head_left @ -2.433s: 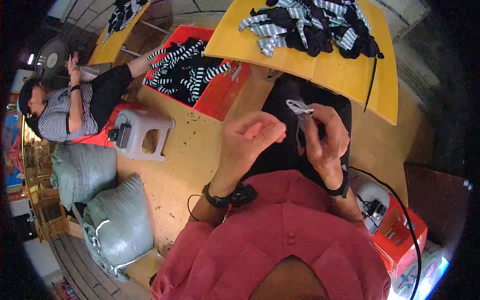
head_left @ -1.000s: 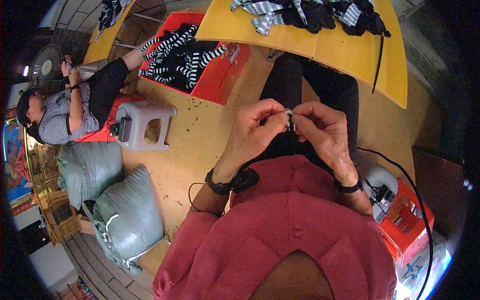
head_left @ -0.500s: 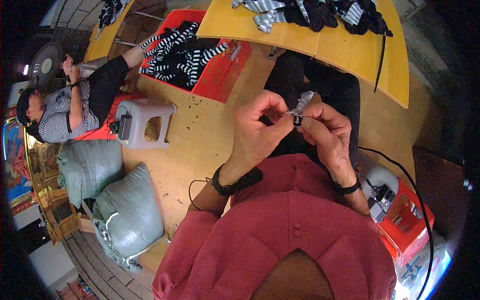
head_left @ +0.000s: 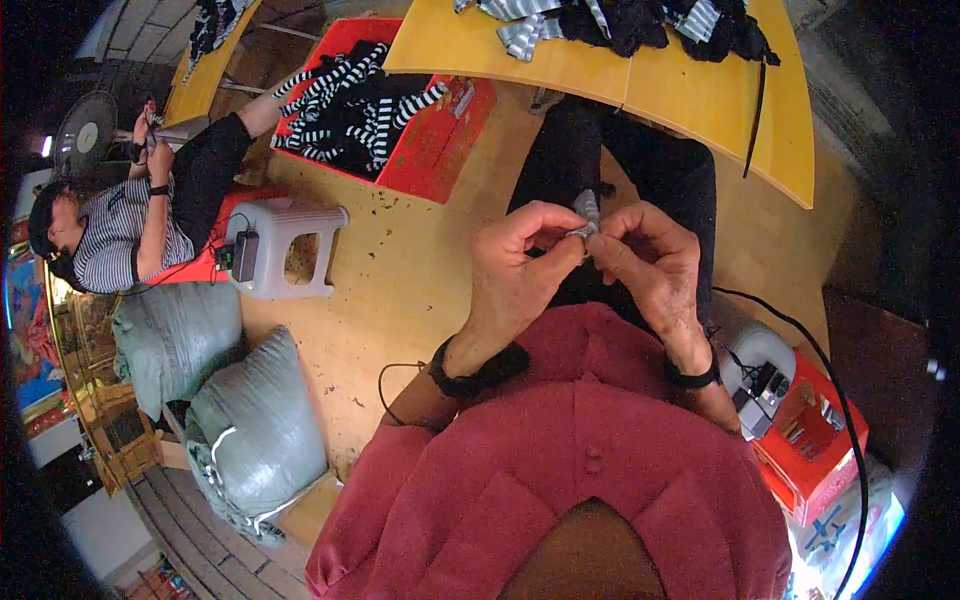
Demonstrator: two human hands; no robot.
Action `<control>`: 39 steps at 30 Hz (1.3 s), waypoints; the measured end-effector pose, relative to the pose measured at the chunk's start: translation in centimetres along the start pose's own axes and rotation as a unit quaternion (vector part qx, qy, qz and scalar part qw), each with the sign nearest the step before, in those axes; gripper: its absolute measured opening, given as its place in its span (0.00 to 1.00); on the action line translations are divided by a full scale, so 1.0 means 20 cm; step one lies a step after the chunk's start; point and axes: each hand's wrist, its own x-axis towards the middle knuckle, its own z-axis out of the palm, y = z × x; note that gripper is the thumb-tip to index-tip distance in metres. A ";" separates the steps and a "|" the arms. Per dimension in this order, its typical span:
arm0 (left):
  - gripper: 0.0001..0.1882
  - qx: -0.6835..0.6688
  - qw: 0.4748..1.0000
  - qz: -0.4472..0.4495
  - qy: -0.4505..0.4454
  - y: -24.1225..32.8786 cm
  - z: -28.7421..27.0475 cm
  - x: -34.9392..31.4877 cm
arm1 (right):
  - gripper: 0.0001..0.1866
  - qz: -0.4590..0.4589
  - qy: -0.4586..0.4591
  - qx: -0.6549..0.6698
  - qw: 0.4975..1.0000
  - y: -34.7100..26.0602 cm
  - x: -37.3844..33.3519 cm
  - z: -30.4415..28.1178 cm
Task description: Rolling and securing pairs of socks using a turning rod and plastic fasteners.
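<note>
In front of my lap, a small grey-and-white striped knit piece [head_left: 587, 207] is pinched between my two hands. My left hand [head_left: 518, 262] grips its near end with thumb and forefinger, the fingers curled. Right beside it, my right hand [head_left: 652, 262] closes thumb and fingertips on the same end, almost touching the left fingertips. The striped part sticks up and away past my fingers. What lies right under the fingertips is hidden.
A yellow table [head_left: 560, 75] ahead carries striped and black knit pieces [head_left: 650, 30]. A red crate [head_left: 440, 150] holds black-and-white striped knits. At left are a seated co-worker [head_left: 130, 235], a plastic stool [head_left: 330, 222] and stuffed sacks [head_left: 260, 430]. A black cable [head_left: 800, 335] runs at right.
My fingertips have come closer together, and the dark patch between them is now covered. The striped end has tipped a little to the left. The co-worker's hands have shifted slightly.
</note>
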 end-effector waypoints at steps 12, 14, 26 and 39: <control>0.04 -0.023 0.993 -0.069 -0.096 0.00 -0.04 0.02 | 0.08 -0.066 -0.066 -0.097 0.991 0.01 0.00 -0.04; 0.06 -0.081 0.987 -0.103 -0.092 -0.02 -0.05 0.02 | 0.07 -0.010 -0.072 -0.046 0.996 0.00 0.01 -0.06; 0.07 0.066 0.995 0.081 -0.004 -0.03 0.00 0.04 | 0.02 -0.042 0.026 -0.061 0.997 0.06 -0.01 0.00; 0.11 -0.269 0.956 -0.104 -0.054 0.00 0.02 0.02 | 0.04 -0.084 0.152 -0.029 0.984 0.03 -0.04 0.05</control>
